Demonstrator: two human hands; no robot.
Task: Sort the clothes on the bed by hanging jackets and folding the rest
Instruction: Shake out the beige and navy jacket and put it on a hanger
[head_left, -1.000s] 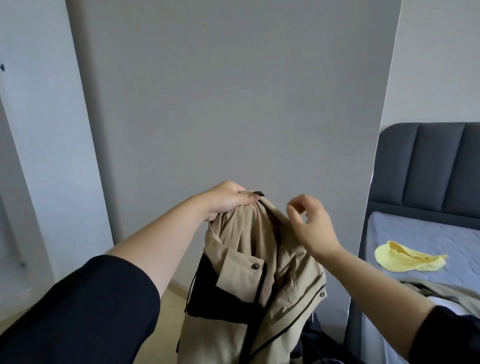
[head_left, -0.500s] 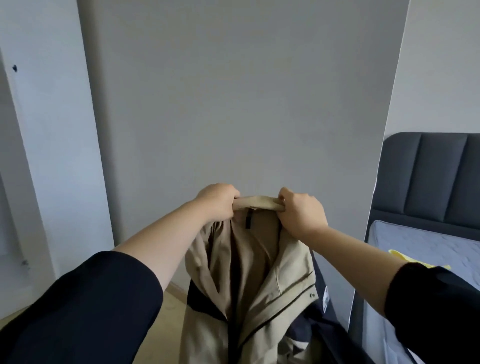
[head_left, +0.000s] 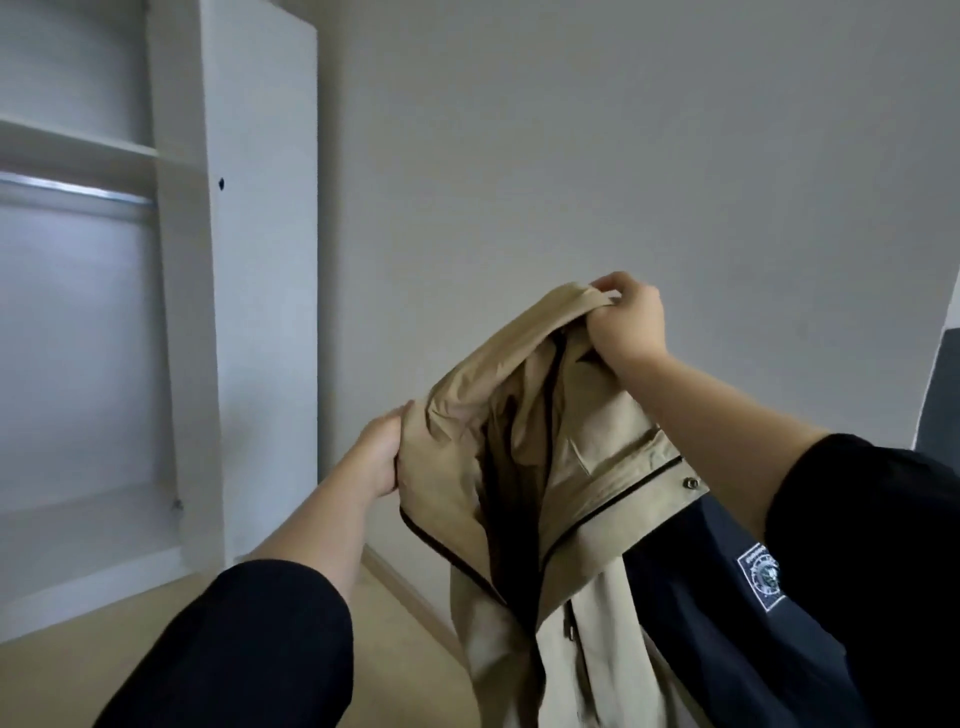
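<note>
Hands apart, both clamped on a beige zip-front fabric jacket with navy panels (head_left: 519, 415), which hangs in the air before a plain grey wall (head_left: 571, 156). The left hand (head_left: 382, 454) grips its lower left edge; the right hand (head_left: 628, 322) pinches the collar higher up. An open white wardrobe (head_left: 260, 260) stands at left.

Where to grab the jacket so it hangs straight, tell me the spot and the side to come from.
Grip the jacket at its collar, from above, probably. The right hand pinches the collar there and the cloth drops freely below, front open. The left hand holds a bunched side fold lower down, tilting the top edge; gripping there would likely hang it crooked.
</note>
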